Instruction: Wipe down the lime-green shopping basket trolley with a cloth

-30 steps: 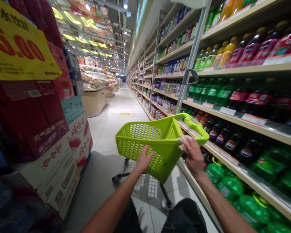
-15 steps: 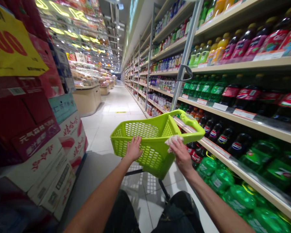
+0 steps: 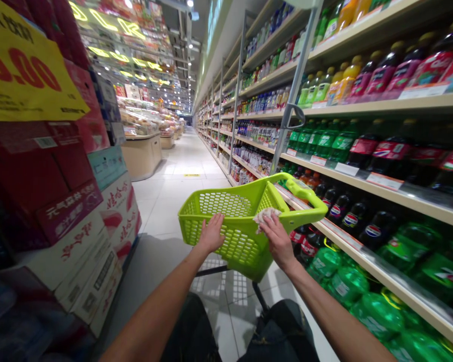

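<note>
In front of me stands a lime-green shopping cart (image 3: 245, 246) with a perforated plastic basket, its handle to the right. My left hand (image 3: 212, 234) rests on the near side of the basket, fingers stretched out towards the rim. A crumpled, pale cloth (image 3: 266, 218) is pressed on the near rim, close to where the handle begins. My right hand (image 3: 279, 240) holds that cloth under its fingers. Dark metal legs show below the basket; the wheels are hidden or out of sight.
Shelves (image 3: 362, 168) of bottled drinks run close along the right. On the left rise stacked drink cartons (image 3: 86, 251) with a yellow price sign (image 3: 30, 65). The tiled aisle (image 3: 181, 161) leads away past display counters (image 3: 141, 156). A grey bracket (image 3: 296, 116) sticks out from the shelf post.
My right hand has slid the cloth a little left along the cart's rim. The view has shifted slightly, and my left hand keeps its place on the basket.
</note>
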Motion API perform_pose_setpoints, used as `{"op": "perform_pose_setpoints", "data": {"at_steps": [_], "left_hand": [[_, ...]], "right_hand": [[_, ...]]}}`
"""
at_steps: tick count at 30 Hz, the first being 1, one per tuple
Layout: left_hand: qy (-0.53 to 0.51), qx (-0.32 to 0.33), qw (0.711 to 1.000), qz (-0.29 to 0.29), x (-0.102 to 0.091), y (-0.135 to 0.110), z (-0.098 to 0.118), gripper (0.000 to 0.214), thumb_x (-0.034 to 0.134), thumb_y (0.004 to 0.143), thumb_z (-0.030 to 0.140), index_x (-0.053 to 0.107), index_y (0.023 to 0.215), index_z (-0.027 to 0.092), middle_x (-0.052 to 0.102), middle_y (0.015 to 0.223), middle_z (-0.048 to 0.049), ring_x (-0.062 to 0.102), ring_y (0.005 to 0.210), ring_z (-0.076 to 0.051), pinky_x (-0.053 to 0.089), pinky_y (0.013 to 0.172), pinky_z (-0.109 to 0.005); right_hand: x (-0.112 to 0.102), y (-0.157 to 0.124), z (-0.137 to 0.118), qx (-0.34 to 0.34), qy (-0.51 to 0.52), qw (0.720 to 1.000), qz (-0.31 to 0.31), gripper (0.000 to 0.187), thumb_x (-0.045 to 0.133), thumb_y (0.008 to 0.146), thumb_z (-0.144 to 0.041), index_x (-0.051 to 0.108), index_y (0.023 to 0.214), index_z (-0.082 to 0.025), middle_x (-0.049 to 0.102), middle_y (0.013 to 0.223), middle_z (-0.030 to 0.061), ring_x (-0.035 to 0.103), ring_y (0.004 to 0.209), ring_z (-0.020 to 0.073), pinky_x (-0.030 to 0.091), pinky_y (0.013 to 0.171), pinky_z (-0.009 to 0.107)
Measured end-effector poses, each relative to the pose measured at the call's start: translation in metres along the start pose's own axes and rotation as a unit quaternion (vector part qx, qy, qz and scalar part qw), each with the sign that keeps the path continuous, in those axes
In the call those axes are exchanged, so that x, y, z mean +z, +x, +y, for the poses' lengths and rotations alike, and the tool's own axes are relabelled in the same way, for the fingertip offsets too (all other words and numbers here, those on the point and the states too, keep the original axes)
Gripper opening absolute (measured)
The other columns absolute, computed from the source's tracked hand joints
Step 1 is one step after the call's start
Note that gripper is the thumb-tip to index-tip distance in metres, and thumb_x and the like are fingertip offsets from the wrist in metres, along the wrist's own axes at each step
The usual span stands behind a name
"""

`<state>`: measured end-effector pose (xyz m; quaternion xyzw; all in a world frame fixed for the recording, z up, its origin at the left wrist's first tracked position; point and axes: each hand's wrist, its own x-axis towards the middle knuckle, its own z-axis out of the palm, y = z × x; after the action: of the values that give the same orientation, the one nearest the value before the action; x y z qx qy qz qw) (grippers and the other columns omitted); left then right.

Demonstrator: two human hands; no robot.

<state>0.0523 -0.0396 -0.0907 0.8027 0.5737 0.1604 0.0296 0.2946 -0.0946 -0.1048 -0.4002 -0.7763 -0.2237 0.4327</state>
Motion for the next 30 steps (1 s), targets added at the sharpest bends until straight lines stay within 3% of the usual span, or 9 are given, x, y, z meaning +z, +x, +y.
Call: {"op": "perform_pose_setpoints", "data": {"at_steps": [3, 6, 11, 13, 19, 23, 26, 28, 30], "left_hand": [[0.022, -0.041, 0.999, 0.009, 0.0, -0.003, -0.012, 0.07, 0.049, 0.071, 0.021, 0.02, 0.135, 0.013, 0.014, 0.144, -0.0109, 0.011, 0.132, -0.025, 0.011, 0.103, -0.053], [0.025, -0.036, 0.999, -0.007, -0.001, -0.006, -0.018, 0.072, 0.049, 0.07, 0.02, 0.019, 0.135, 0.015, 0.013, 0.144, -0.0094, 0.01, 0.132, -0.024, 0.011, 0.103, -0.055], [0.026, -0.009, 1.0, -0.002, -0.002, -0.009, -0.02, 0.068, 0.048, 0.071, 0.02, 0.023, 0.134, 0.018, 0.018, 0.144, -0.0068, 0.013, 0.132, -0.024, 0.011, 0.103, -0.053], [0.033, -0.016, 0.999, 0.012, -0.002, -0.012, -0.025, 0.065, 0.046, 0.071, 0.02, 0.025, 0.133, 0.016, 0.021, 0.143, -0.0077, 0.014, 0.131, -0.024, 0.011, 0.104, -0.051], [0.046, -0.039, 0.998, 0.01, -0.003, -0.019, -0.037, 0.068, 0.044, 0.069, 0.014, 0.024, 0.134, 0.013, 0.021, 0.143, -0.0079, 0.015, 0.131, -0.024, 0.011, 0.104, -0.053], [0.037, -0.025, 0.999, 0.03, -0.002, -0.02, -0.043, 0.062, 0.04, 0.071, 0.013, 0.028, 0.132, 0.014, 0.026, 0.141, -0.0067, 0.018, 0.13, -0.022, 0.012, 0.105, -0.05], [0.037, -0.094, 0.994, 0.046, -0.002, -0.024, -0.06, 0.061, 0.037, 0.072, 0.01, 0.029, 0.132, 0.016, 0.028, 0.141, -0.0071, 0.019, 0.13, -0.022, 0.015, 0.104, -0.05], [0.036, -0.124, 0.991, 0.033, -0.002, -0.028, -0.073, 0.064, 0.036, 0.071, 0.007, 0.026, 0.133, 0.019, 0.027, 0.141, -0.0058, 0.02, 0.13, -0.021, 0.016, 0.103, -0.052], [0.028, -0.109, 0.993, 0.016, -0.002, -0.031, -0.082, 0.066, 0.035, 0.07, 0.004, 0.026, 0.133, 0.023, 0.027, 0.141, -0.0037, 0.021, 0.13, -0.02, 0.015, 0.103, -0.054]], "right_hand": [[0.014, -0.013, 0.003, -0.028, 0.006, 0.999, -0.042, 0.035, 0.033, 0.088, -0.011, 0.059, 0.11, -0.021, 0.056, 0.115, 0.0068, 0.037, 0.121, 0.0179, 0.04, 0.097, 0.041], [0.028, -0.034, -0.005, -0.07, 0.026, 0.992, -0.1, 0.035, 0.032, 0.088, -0.013, 0.058, 0.11, -0.023, 0.059, 0.111, 0.0052, 0.042, 0.117, 0.0162, 0.045, 0.091, 0.036], [0.038, -0.004, -0.024, -0.01, 0.048, 0.997, -0.063, 0.041, 0.031, 0.086, -0.008, 0.053, 0.118, -0.023, 0.048, 0.125, 0.0034, 0.026, 0.127, 0.0171, 0.032, 0.102, 0.041], [0.046, 0.002, -0.024, -0.005, 0.046, 0.997, -0.06, 0.041, 0.032, 0.086, -0.007, 0.054, 0.117, -0.023, 0.049, 0.124, 0.0034, 0.027, 0.126, 0.0167, 0.032, 0.103, 0.041], [0.074, -0.031, -0.035, -0.074, 0.051, 0.987, -0.132, 0.034, 0.036, 0.087, -0.01, 0.059, 0.109, -0.022, 0.059, 0.113, 0.0049, 0.039, 0.119, 0.0153, 0.042, 0.095, 0.036], [0.079, 0.012, -0.055, -0.066, 0.069, 0.991, -0.094, 0.037, 0.033, 0.087, -0.01, 0.054, 0.116, -0.02, 0.049, 0.124, 0.0055, 0.026, 0.127, 0.017, 0.033, 0.102, 0.041], [0.091, 0.028, -0.06, -0.051, 0.067, 0.993, -0.079, 0.037, 0.034, 0.087, -0.009, 0.054, 0.116, -0.019, 0.05, 0.123, 0.0071, 0.026, 0.127, 0.0183, 0.032, 0.102, 0.042], [0.102, 0.012, -0.061, -0.069, 0.07, 0.991, -0.092, 0.035, 0.036, 0.086, -0.008, 0.057, 0.112, -0.017, 0.055, 0.117, 0.0094, 0.034, 0.123, 0.0195, 0.038, 0.098, 0.041], [0.112, -0.011, -0.066, -0.106, 0.071, 0.985, -0.116, 0.032, 0.037, 0.086, -0.009, 0.06, 0.108, -0.017, 0.06, 0.11, 0.0086, 0.041, 0.118, 0.0193, 0.044, 0.093, 0.038]]}}
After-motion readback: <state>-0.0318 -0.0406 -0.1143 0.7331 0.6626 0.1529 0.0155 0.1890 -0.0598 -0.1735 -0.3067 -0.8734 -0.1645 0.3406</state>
